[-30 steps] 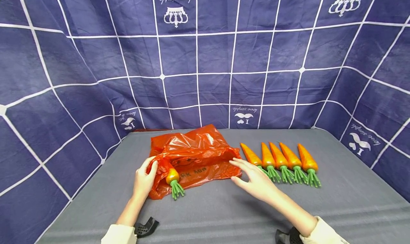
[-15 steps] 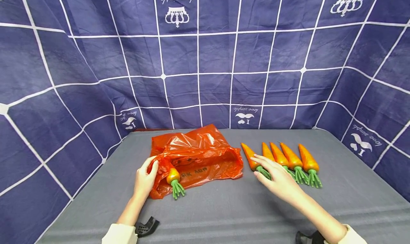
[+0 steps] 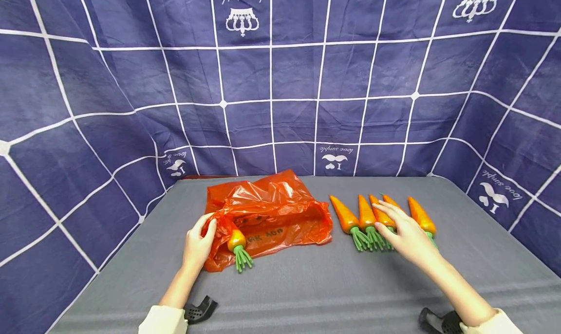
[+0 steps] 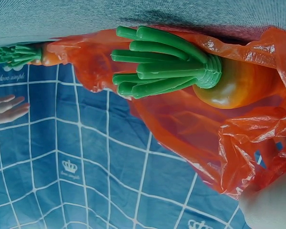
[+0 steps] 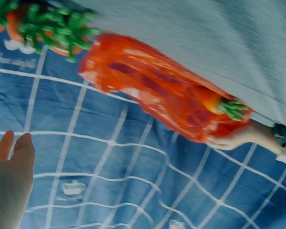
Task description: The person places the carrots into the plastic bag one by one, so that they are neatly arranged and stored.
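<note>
My left hand [image 3: 198, 244] grips the left edge of the mouth of a red plastic bag [image 3: 267, 190], its thumb and fingers bent round the film. Inside that end lies a toy carrot [image 3: 237, 240]; its green top [image 4: 171, 64] sticks out of the bag in the left wrist view. Over on the right, several more carrots [image 3: 344, 214] lie in a row with their green tops toward me. Above the row hovers my right hand [image 3: 407, 234], fingers spread and holding nothing, partly hiding some carrots. The rightmost carrot [image 3: 420, 214] lies a little apart, its top partly covered by the hand.
Grey cloth covers the table [image 3: 298, 290]. A blue curtain [image 3: 293, 81] with white grid lines stands round the back and both sides. Black wrist devices [image 3: 200, 310] sit by the cream sleeves [image 3: 163, 320].
My right hand has left the bag's right end and moved right, past the first carrots to above the right part of the row. The left hand and bag have stayed almost still.
</note>
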